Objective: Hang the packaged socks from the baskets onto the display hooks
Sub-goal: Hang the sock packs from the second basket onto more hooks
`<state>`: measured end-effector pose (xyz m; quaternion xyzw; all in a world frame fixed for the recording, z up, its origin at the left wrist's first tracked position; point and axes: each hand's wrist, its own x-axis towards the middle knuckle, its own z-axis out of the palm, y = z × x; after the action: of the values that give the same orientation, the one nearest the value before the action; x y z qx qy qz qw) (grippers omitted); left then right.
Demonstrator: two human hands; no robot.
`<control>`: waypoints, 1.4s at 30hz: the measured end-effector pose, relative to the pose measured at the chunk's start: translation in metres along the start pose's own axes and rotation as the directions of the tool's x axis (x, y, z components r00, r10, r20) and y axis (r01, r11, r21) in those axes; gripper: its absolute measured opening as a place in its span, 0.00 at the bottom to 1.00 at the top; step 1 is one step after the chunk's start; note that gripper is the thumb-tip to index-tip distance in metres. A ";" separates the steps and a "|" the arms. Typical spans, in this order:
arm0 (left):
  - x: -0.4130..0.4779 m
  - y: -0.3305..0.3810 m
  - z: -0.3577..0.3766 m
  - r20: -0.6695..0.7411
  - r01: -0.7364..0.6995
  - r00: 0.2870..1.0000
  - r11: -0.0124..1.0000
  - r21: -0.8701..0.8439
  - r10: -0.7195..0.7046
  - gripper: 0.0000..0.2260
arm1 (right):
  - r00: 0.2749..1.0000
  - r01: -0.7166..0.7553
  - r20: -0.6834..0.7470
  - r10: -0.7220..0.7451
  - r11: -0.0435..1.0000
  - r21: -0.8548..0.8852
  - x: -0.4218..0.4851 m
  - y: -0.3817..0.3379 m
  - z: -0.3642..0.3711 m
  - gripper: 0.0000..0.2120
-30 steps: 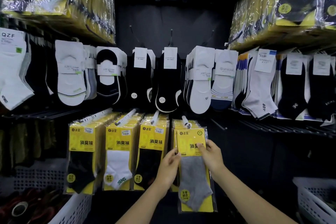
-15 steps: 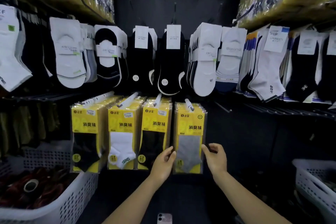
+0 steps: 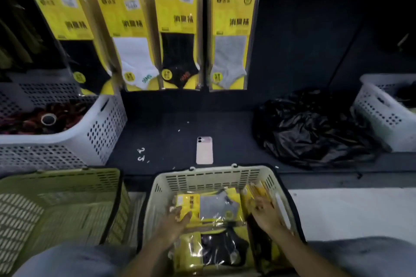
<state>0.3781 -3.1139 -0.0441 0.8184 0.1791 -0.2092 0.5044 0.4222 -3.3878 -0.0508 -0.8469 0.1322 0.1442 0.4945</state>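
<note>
Down in the cream slotted plastic basket (image 3: 213, 177) both hands are among the packaged socks. The left hand (image 3: 174, 220) lies with its fingers loosely extended, their tips at the yellow header edge of a clear-wrapped pack of grey socks (image 3: 216, 206) that lies flat on top of the pile. Motion blur hides whether the fingers actually touch it, and nothing is gripped. The right hand (image 3: 266, 213) has its fingers spread and straight against a bundle of yellow packs standing on edge (image 3: 258, 189) along the basket's right wall, and it too holds nothing. Nearer the person, a pack of black socks (image 3: 220, 252) lies flat in the same basket.

Above, four rows of yellow-carded packs hang side by side from the display hooks: black socks (image 3: 74, 29), white socks (image 3: 132, 36), black socks with orange lettering (image 3: 177, 36), and grey socks (image 3: 230, 36) at the right end.

A pale pink phone (image 3: 204, 150) lies face down on the dark floor just beyond the cream basket, with small white hooks (image 3: 141, 154) to its left. An olive-green slotted basket (image 3: 67, 209) sits left of the cream one. Behind it a white perforated basket (image 3: 101, 132) holds dark red items and a roll of tape (image 3: 48, 119). A crumpled black plastic bag (image 3: 310, 128) lies to the right, beside another white perforated basket (image 3: 380, 114).
</note>
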 end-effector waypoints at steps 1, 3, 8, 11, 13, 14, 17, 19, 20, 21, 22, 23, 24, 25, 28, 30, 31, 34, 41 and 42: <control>-0.001 -0.015 0.002 0.044 0.036 0.998 0.999 0.033 -0.038 0.20 | 0.992 -0.071 0.096 0.078 0.995 -0.076 -0.003 0.015 0.004 0.07; -0.001 -0.035 0.002 0.066 0.101 0.992 0.989 0.104 -0.108 0.19 | 0.956 -0.101 0.245 0.161 0.966 -0.239 -0.005 0.037 0.010 0.14; 0.001 -0.062 0.007 0.117 0.301 0.930 0.904 0.305 -0.349 0.31 | 0.883 -0.244 0.341 0.323 0.935 -0.256 -0.010 0.056 0.024 0.15; -0.001 -0.068 0.018 0.161 0.322 0.907 0.888 0.329 -0.389 0.33 | 0.850 -0.331 0.330 0.411 0.903 -0.274 -0.011 0.065 0.032 0.20; -0.002 -0.067 0.024 0.192 0.312 0.912 0.916 0.253 -0.364 0.35 | 0.862 -0.335 0.295 0.411 0.900 -0.278 -0.011 0.066 0.037 0.18; -0.002 -0.066 0.026 0.204 0.310 0.912 0.924 0.224 -0.355 0.37 | 0.868 -0.332 0.285 0.408 0.901 -0.280 -0.010 0.065 0.039 0.16; -0.001 -0.061 0.027 0.205 0.333 0.901 0.912 0.240 -0.383 0.39 | 0.882 -0.350 0.263 0.391 0.917 -0.192 -0.006 0.054 0.039 0.24; 0.000 -0.060 0.027 0.207 0.365 0.891 0.910 0.198 -0.403 0.40 | 0.861 -0.389 0.340 0.379 0.920 -0.042 -0.009 0.041 0.036 0.33; -0.001 -0.059 0.027 0.211 0.381 0.885 0.906 0.183 -0.415 0.40 | 0.840 -0.410 0.401 0.367 0.912 0.023 -0.011 0.033 0.034 0.37; -0.004 -0.057 0.028 0.214 0.391 0.880 0.902 0.181 -0.424 0.39 | 0.820 -0.423 0.450 0.354 0.904 0.058 -0.012 0.025 0.034 0.41; -0.005 -0.054 0.028 0.213 0.398 0.878 0.901 0.174 -0.429 0.39 | 0.808 -0.428 0.476 0.347 0.901 0.070 -0.014 0.018 0.034 0.43; -0.007 -0.051 0.028 0.206 0.404 0.881 0.903 0.146 -0.427 0.38 | 0.812 -0.431 0.474 0.342 0.898 0.089 -0.017 0.009 0.034 0.45; -0.007 -0.045 0.029 0.181 0.406 0.892 0.910 0.081 -0.414 0.37 | 0.827 -0.433 0.446 0.342 0.894 0.116 -0.019 0.000 0.033 0.45; -0.008 -0.035 0.029 0.134 0.389 0.914 0.921 -0.018 -0.384 0.34 | 0.851 -0.427 0.401 0.339 0.892 0.152 -0.021 -0.012 0.030 0.45; -0.008 0.013 0.022 -0.158 0.182 0.957 0.925 -0.333 -0.245 0.30 | 0.919 -0.351 0.296 0.259 0.880 0.321 -0.020 -0.056 0.011 0.41; -0.008 0.054 0.008 -0.387 -0.005 0.910 0.930 -0.367 -0.148 0.37 | 0.953 -0.285 0.235 0.191 0.830 0.479 -0.019 -0.087 -0.009 0.31; -0.009 0.076 -0.002 -0.452 -0.050 0.882 0.929 -0.367 -0.132 0.41 | 0.963 -0.256 0.216 0.160 0.788 0.559 -0.018 -0.103 -0.019 0.25; -0.015 0.131 -0.028 -0.246 -0.047 0.958 0.761 -0.647 -0.150 0.47 | 0.977 -0.189 0.208 0.046 0.638 0.746 -0.022 -0.146 -0.044 0.19; -0.032 0.220 -0.052 -0.158 -0.276 0.937 0.383 -0.881 0.311 0.14 | 0.969 -0.049 0.171 -0.181 0.535 0.844 -0.035 -0.216 -0.052 0.17; -0.033 0.226 -0.055 -0.225 -0.340 0.923 0.390 -0.856 0.312 0.09 | 0.969 -0.027 0.155 -0.191 0.545 0.838 -0.035 -0.220 -0.053 0.17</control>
<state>0.4726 -3.1631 0.1649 0.4594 0.1042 0.0280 0.8817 0.4768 -3.3261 0.1631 -0.4928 0.0870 0.1369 0.8549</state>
